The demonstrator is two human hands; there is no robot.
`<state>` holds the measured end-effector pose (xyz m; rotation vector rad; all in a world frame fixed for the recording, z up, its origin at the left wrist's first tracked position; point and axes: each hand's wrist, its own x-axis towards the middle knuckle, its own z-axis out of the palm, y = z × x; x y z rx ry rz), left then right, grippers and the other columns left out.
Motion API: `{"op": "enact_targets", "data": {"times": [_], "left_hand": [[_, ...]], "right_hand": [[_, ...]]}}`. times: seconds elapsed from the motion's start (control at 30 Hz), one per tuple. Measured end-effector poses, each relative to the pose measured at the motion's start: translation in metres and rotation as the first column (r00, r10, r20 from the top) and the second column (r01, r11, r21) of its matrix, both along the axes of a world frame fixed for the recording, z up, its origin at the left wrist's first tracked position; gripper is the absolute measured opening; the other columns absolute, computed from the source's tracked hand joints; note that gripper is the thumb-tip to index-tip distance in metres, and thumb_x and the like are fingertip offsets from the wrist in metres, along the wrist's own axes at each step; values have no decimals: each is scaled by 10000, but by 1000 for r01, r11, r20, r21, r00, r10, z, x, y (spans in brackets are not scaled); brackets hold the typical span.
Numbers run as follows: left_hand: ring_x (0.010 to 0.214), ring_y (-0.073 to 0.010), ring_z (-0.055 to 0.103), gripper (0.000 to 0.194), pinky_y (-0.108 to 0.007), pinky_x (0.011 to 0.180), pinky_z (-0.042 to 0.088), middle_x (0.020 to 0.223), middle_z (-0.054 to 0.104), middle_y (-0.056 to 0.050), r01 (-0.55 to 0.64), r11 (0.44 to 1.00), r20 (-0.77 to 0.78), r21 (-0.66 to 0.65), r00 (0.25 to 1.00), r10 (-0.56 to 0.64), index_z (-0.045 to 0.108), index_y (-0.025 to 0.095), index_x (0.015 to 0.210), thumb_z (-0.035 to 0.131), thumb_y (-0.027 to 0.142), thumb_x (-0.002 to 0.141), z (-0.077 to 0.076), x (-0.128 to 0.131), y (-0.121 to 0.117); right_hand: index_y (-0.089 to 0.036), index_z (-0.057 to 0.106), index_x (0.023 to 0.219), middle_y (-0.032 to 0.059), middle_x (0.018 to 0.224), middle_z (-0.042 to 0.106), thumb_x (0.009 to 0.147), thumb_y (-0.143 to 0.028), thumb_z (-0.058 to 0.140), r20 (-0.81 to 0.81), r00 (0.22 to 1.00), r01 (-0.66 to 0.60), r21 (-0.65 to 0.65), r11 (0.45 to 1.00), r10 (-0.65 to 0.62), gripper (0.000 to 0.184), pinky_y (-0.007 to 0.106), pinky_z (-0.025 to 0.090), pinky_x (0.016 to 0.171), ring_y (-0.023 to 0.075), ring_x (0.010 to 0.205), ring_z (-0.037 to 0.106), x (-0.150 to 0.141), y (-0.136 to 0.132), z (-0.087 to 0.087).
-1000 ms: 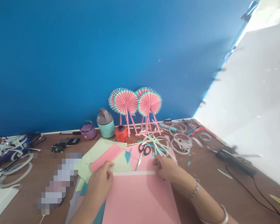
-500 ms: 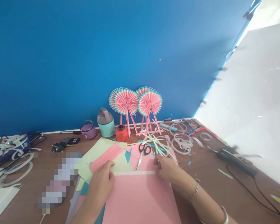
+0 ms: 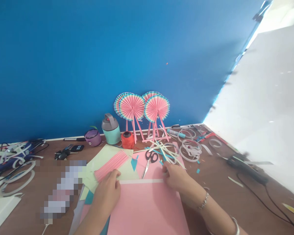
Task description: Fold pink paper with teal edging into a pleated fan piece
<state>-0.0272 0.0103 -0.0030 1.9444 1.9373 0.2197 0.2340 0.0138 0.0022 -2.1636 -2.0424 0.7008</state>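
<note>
A pink paper sheet [image 3: 147,205] with a pale strip along its far edge lies in front of me. My left hand [image 3: 110,187] is closed at the sheet's far left corner, fingers curled and thumb tucked by the edge. Opposite it, my right hand [image 3: 172,176] pinches the far right corner, its fingertips partly hidden. Just beyond the sheet lie black-handled scissors [image 3: 150,160], blades toward me. A pleated pink paper strip [image 3: 111,165] rests on pale green paper [image 3: 104,153] near my left hand. Thin cut paper strips [image 3: 168,150] are heaped past my right hand.
Pink pleated paper fans [image 3: 132,107] on sticks stand against the blue wall. Beside them are a turquoise flask [image 3: 112,132], red thread spool [image 3: 127,140] and purple pot [image 3: 92,137]. White tape coils [image 3: 191,150] and a glue gun [image 3: 247,169] lie right, keys [image 3: 63,153] left.
Both hands stay at the sheet's far corners, with barely any movement. The view has shifted very slightly.
</note>
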Motion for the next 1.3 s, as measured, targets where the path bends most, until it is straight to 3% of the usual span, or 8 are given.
{"op": "enact_targets", "data": {"times": [0.17,0.33,0.47,0.6,0.77,0.97,1.1,1.3], "left_hand": [[941,-195,623,239,-259,710,395,982,663,-60,9,1000,-18,2,1000,-9,539,194,972,418,55,820,1,-1,-1],[797,-198,638,169,-249,614,360,817,666,-34,3,1000,-27,-30,1000,-4,545,200,943,425,131,847,4,-6,-1],[776,-199,633,195,-242,587,336,763,659,-25,3,1000,-18,-28,1000,-3,547,205,939,408,119,831,3,-8,0],[792,-196,631,231,-247,604,336,786,662,-25,12,999,14,-34,1000,-12,545,211,950,362,123,842,5,-8,0],[810,-227,612,179,-266,605,341,798,634,-29,43,997,28,-65,999,-41,532,202,949,479,313,819,11,-6,-4],[908,-207,584,122,-292,749,406,982,592,-48,90,996,129,18,987,-92,537,196,863,507,238,753,1,-9,-4],[1020,-218,562,350,-322,855,417,1136,532,-78,90,995,198,41,975,-96,534,182,1088,512,207,740,-6,-10,-2],[1129,-252,481,256,-375,945,372,1142,553,-68,189,961,224,199,946,-233,634,219,977,592,252,727,-5,-3,-4]], "right_hand": [[-180,566,856,70,836,654,684,-64,525,73,997,5,21,1000,-7,211,258,276,570,213,787,577,-1,-2,9],[-193,552,699,37,714,631,634,-264,650,78,996,55,-46,997,-51,137,254,271,519,200,673,570,19,3,9],[-183,576,654,17,576,599,689,-166,556,-6,1000,18,-33,999,-18,43,246,283,503,155,534,542,33,10,1],[-175,617,748,41,694,648,762,-153,473,-31,999,29,58,998,-27,146,240,322,541,156,617,569,29,13,2],[-188,648,762,20,809,667,691,-126,506,-187,966,-152,156,976,180,170,220,376,611,148,722,581,13,7,2],[-175,651,745,35,793,619,635,-80,514,-223,883,-331,328,885,413,199,242,388,705,172,807,539,-5,2,-14],[-166,630,747,32,778,599,627,-84,529,-191,896,-341,288,895,402,177,247,378,682,165,764,515,-11,1,-15],[-170,606,688,31,790,602,642,-55,531,-173,882,-364,342,866,438,145,267,373,734,172,800,524,-13,0,-11]]}}
